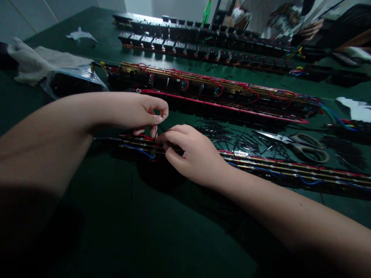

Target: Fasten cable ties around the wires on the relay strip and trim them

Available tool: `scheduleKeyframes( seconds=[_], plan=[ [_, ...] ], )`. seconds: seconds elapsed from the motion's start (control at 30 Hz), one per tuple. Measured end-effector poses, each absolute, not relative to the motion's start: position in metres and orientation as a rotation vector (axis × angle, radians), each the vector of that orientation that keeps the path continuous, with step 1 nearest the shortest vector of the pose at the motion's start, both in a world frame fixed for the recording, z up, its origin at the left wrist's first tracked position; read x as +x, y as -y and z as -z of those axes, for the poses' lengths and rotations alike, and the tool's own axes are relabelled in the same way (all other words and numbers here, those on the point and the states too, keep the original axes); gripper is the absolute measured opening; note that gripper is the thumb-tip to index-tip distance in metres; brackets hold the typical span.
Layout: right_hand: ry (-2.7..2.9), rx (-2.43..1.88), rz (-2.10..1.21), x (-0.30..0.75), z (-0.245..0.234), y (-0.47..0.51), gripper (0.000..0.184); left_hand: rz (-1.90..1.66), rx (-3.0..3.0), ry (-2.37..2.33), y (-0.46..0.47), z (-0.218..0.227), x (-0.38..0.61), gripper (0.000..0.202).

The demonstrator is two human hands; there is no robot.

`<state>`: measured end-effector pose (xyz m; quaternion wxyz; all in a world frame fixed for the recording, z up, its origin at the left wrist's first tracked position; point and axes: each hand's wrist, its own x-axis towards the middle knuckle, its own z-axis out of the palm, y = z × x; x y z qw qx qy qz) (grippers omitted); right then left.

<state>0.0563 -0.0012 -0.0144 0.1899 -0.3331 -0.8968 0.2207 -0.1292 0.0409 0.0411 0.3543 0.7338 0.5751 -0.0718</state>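
Observation:
A long assembly of brass-coloured rods with red and blue wires (275,170) lies across the near part of the table, partly hidden by my hands. Above its left part, my left hand (150,116) is closed in a pinch on a thin black cable tie (156,131). The tie runs down to the rods. My right hand (191,152) rests at the assembly just right of the tie, thumb and fingers pinched together at the wires; what lies between its fingertips is hidden. Scissors (298,144) with pale handles lie behind the assembly, right of my right hand.
Many cut black strips (220,133) are scattered on the green table (174,239). Behind them lies another wired assembly (203,88), then rows of black modules (179,46). A cloth (34,61) and plastic bag (78,77) lie left. A person's hand (311,30) shows far right.

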Motion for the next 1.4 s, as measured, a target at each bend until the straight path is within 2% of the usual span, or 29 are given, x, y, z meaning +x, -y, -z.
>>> scheduleKeyframes(
  seconds=[0.23,0.43,0.57,0.7,0.87,0.97,1.1,1.27,1.4],
  plan=[
    [2.618,-0.983,-0.461,0.055,0.007,0.003,0.031,0.218,1.947,-1.452,-0.041,-0.038,-0.134,0.018],
    [2.617,-0.907,-0.492,0.069,-0.008,0.003,0.039,0.331,1.999,-1.479,-0.038,-0.037,-0.133,0.025],
    [2.592,-0.764,-0.449,0.096,-0.02,0.008,0.038,0.354,2.074,-1.48,-0.035,-0.032,-0.131,0.029],
    [2.625,-0.601,-0.376,0.132,-0.026,0.022,0.034,0.232,2.101,-1.555,-0.022,-0.022,-0.136,0.032],
    [2.789,-0.648,-0.584,0.172,-0.031,0.032,0.033,-0.036,2.119,-1.658,-0.003,-0.01,-0.153,0.038],
    [2.835,-0.707,-0.692,0.189,-0.042,0.032,0.03,0.073,2.064,-1.608,0.003,-0.012,-0.165,0.044],
    [2.759,-0.773,-0.763,0.206,-0.057,0.032,0.015,0.27,2.061,-1.567,0.005,-0.021,-0.177,0.058],
    [2.97,-1.047,-0.882,0.223,-0.051,0.037,0.022,0.228,2.112,-1.573,0.003,-0.02,-0.181,0.06],
    [3.048,-1.118,-0.88,0.228,-0.036,0.045,0.014,0.216,2.151,-1.572,-0.001,-0.014,-0.185,0.061]
  ],
)
